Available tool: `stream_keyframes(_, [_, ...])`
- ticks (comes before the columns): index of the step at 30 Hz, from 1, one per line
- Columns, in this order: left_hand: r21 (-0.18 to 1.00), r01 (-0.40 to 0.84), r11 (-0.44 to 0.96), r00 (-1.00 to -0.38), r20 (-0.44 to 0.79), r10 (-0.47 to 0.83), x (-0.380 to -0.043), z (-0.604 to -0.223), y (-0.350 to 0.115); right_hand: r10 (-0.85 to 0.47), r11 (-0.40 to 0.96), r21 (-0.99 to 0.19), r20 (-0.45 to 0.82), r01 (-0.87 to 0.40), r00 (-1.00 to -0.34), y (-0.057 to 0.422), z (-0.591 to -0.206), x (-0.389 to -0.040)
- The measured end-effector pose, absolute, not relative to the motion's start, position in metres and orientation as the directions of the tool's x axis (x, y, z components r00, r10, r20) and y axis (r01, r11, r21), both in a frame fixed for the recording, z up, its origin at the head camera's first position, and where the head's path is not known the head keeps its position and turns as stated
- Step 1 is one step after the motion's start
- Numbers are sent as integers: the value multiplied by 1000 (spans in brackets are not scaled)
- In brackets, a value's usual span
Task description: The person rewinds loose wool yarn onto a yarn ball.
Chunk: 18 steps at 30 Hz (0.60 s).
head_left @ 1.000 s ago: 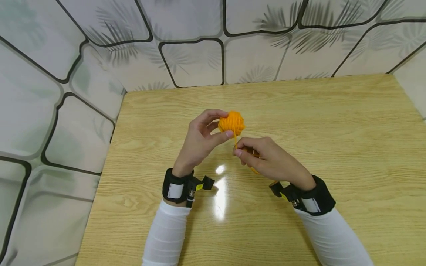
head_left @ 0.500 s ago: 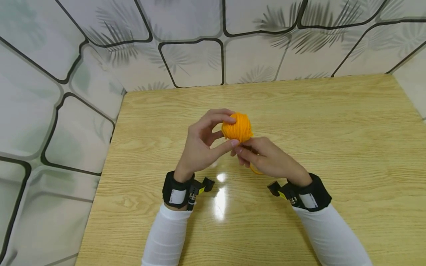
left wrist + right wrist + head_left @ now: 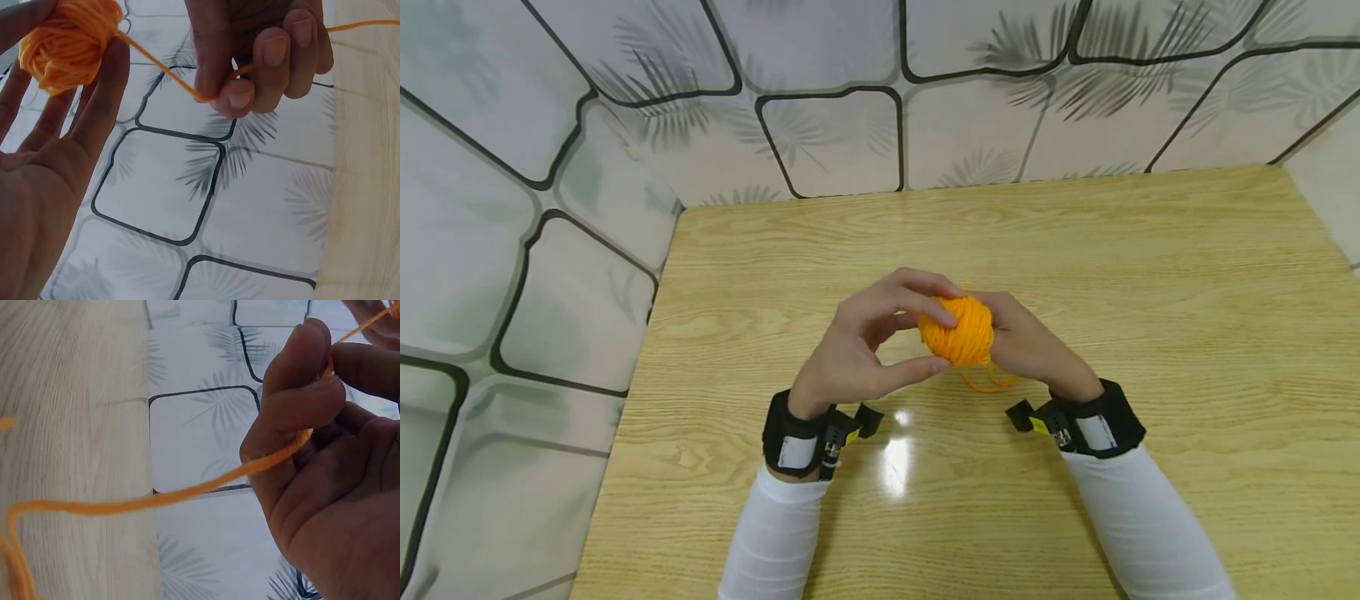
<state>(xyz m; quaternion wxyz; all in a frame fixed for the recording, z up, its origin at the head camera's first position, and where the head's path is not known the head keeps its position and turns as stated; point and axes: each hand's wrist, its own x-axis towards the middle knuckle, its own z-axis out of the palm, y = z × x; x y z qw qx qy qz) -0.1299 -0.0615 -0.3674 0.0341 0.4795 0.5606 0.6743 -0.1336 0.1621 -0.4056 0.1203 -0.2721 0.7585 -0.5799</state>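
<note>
An orange ball of yarn (image 3: 958, 333) is held above the table by my left hand (image 3: 880, 342), thumb below and fingers over its top. In the left wrist view the wound ball (image 3: 69, 47) shows its crossing strands, and one taut strand (image 3: 162, 69) runs from it to my right hand (image 3: 262, 56). That hand pinches the strand between thumb and forefinger. The tail (image 3: 187, 494) passes through its curled fingers and drops toward the table in the right wrist view. From the head, the ball covers most of the right fingers (image 3: 1022, 333).
Loose yarn (image 3: 988, 385) loops below the right hand. A light wood-grain table (image 3: 1150, 292) spreads under both hands. Pale walls (image 3: 835, 137) with black outlines and leaf prints stand behind and to the left.
The left hand has brought the yarn ball right and nearer my body, turning it. The right hand, earlier below the ball, is now largely behind it, still pinching the strand.
</note>
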Motion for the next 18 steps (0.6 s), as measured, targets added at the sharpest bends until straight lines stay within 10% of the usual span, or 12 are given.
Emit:
stream_keyframes(7, [736,661,-146,-473,560,680,-128,-367,-58,-429,91,-983,107,-161,-897,171,-397,-132])
stream_keyframes(18, [677,721,149,-604,508,614,-134,-378,-54,-288,285,-906,230,-312,-930,173,-376,-119])
